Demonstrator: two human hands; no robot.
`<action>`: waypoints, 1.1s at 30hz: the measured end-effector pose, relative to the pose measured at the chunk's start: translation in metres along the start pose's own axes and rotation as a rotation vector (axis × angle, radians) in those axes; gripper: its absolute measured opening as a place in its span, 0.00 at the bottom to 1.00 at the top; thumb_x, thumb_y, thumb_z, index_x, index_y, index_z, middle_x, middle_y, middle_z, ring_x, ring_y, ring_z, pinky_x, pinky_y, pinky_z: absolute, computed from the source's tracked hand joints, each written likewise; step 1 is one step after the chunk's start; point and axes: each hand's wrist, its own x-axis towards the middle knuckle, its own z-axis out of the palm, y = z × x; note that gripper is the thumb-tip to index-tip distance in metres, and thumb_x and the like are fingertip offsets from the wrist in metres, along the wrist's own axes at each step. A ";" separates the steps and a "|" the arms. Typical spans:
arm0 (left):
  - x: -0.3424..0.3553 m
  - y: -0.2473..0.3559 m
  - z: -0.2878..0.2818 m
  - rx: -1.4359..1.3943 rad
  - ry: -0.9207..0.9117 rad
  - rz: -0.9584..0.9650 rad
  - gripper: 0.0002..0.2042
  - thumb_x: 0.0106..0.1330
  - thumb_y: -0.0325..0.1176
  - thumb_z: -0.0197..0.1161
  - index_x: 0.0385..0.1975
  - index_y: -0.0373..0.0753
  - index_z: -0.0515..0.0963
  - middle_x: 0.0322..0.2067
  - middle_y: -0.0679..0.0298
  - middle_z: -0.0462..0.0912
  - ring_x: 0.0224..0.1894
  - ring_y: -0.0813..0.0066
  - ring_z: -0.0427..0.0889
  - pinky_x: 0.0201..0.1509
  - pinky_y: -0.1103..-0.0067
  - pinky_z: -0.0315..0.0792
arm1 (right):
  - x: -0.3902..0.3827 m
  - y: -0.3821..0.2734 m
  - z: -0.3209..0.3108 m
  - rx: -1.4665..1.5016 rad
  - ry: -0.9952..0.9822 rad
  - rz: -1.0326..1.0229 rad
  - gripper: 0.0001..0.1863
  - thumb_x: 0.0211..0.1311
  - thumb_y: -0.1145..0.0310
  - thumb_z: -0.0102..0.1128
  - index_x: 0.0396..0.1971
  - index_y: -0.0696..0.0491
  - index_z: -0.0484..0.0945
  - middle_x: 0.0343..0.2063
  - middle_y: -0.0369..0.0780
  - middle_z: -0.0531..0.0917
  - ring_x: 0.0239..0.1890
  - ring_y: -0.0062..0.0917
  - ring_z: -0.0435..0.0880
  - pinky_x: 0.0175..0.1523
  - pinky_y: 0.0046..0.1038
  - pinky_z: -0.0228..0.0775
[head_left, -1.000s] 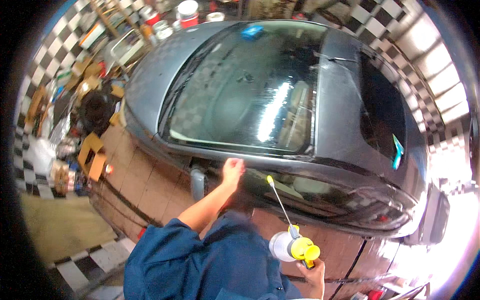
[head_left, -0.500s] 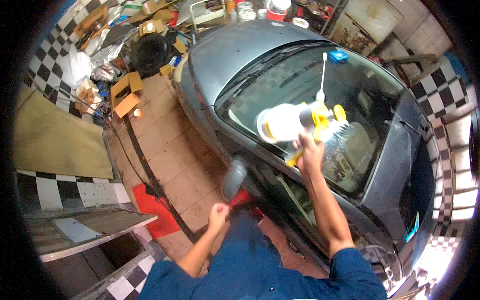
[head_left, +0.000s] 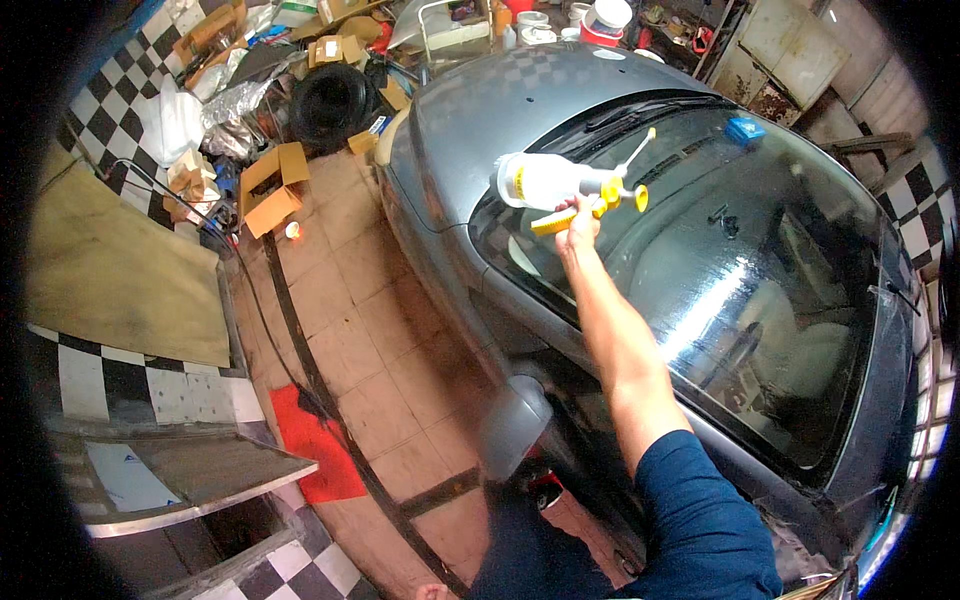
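My right hand [head_left: 578,228] is closed round the yellow handle of a pump sprayer [head_left: 545,182]. Its translucent white bottle lies tilted to the left, and a yellow-tipped wand points up and right from the head. Below the sprayer stretches the grey car's windshield [head_left: 690,230], with wet streaks on the glass. A sliver of my left hand [head_left: 433,592] shows at the lower edge; its fingers are mostly cut off. On the far part of the windshield rests a small blue block-shaped item [head_left: 745,130].
The side mirror [head_left: 516,425] juts out left of my right arm. A tyre [head_left: 330,108], an open cardboard box [head_left: 272,188] and piled clutter lie at the far left. Along the tiled floor runs a dark hose [head_left: 255,310]. A metal-edged shelf [head_left: 220,490] stands at the left, beside a red mat [head_left: 318,445].
My right hand has carried the sprayer farther forward and left, toward the hood edge. My left hand has dropped to the lower edge. The view has shifted, bringing more windshield in.
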 end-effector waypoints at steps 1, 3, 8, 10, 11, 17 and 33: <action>-0.004 0.003 0.001 -0.004 -0.021 -0.022 0.06 0.68 0.34 0.52 0.35 0.40 0.73 0.28 0.65 0.74 0.31 0.74 0.71 0.36 0.78 0.69 | 0.007 0.012 -0.010 0.052 0.036 0.025 0.08 0.55 0.75 0.56 0.33 0.56 0.68 0.22 0.38 0.74 0.24 0.26 0.74 0.32 0.28 0.73; -0.023 0.058 0.008 -0.234 -0.092 -0.206 0.06 0.68 0.41 0.54 0.33 0.48 0.71 0.12 0.72 0.61 0.10 0.84 0.57 0.13 0.84 0.52 | -0.013 0.039 -0.009 0.049 0.107 0.085 0.11 0.58 0.73 0.57 0.37 0.58 0.67 0.26 0.40 0.76 0.28 0.29 0.77 0.35 0.31 0.74; -0.002 0.099 0.013 -0.045 -0.177 -0.171 0.09 0.66 0.41 0.56 0.36 0.43 0.72 0.22 0.70 0.67 0.20 0.83 0.62 0.25 0.84 0.60 | -0.001 0.057 -0.022 -0.283 0.080 0.112 0.15 0.57 0.70 0.61 0.42 0.54 0.68 0.30 0.40 0.77 0.32 0.28 0.78 0.39 0.33 0.74; 0.015 0.109 0.015 -0.009 -0.241 -0.113 0.08 0.65 0.39 0.56 0.36 0.43 0.71 0.23 0.70 0.68 0.21 0.83 0.63 0.25 0.84 0.61 | -0.004 0.052 -0.024 -0.326 0.193 0.032 0.21 0.53 0.68 0.65 0.46 0.55 0.70 0.35 0.39 0.78 0.38 0.30 0.77 0.45 0.35 0.70; 0.028 0.118 0.017 0.017 -0.289 -0.079 0.07 0.65 0.38 0.57 0.35 0.42 0.71 0.23 0.69 0.69 0.22 0.83 0.64 0.26 0.85 0.61 | 0.011 0.050 -0.037 -0.517 0.189 0.001 0.23 0.51 0.67 0.67 0.47 0.55 0.71 0.37 0.39 0.78 0.42 0.30 0.75 0.49 0.37 0.67; 0.071 0.161 0.052 0.051 -0.485 0.179 0.05 0.62 0.31 0.57 0.33 0.40 0.71 0.24 0.68 0.72 0.25 0.83 0.68 0.27 0.85 0.64 | -0.041 -0.042 -0.024 -0.722 0.169 0.231 0.21 0.48 0.70 0.66 0.43 0.58 0.69 0.39 0.45 0.78 0.39 0.29 0.79 0.45 0.29 0.72; 0.001 0.540 0.432 0.222 -1.063 0.685 0.11 0.62 0.37 0.62 0.36 0.36 0.74 0.25 0.68 0.76 0.25 0.83 0.71 0.29 0.83 0.66 | -0.478 -0.482 -0.141 -1.690 0.277 -0.626 0.13 0.54 0.72 0.61 0.41 0.56 0.75 0.35 0.41 0.79 0.33 0.28 0.80 0.40 0.28 0.74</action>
